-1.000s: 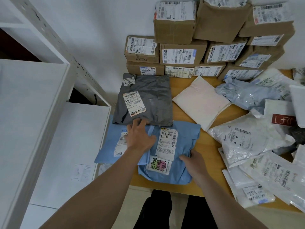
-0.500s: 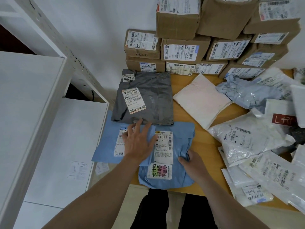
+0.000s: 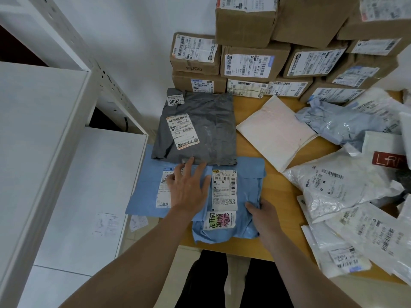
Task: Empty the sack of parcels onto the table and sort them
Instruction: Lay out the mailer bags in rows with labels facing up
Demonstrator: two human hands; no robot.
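Sorting is judged underway: blue parcel (image 3: 235,196), at 6 o'clock of grey parcel (image 3: 200,130), is pressed by flat-fingered left hand (image 3: 189,187) and edge-gripped by right hand (image 3: 264,216); squaring it up is called for next.

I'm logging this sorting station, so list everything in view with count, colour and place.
cardboard boxes: at least ten, brown, stacked against the wall at the table's back
grey bag: one, dark grey, back left of the table
left blue bag: one, blue, front left, overhanging the table's edge
right blue bag: one, blue, front, beside the left blue bag
cream parcel: one, cream, centre
crumpled bag: one, pale blue, right of the cream parcel
white bags: several, white, heaped on the right
table: one, wooden
shelf unit: one, white, left of the table
left hand: flat across the blue bags
right hand: grips the right blue bag's edge
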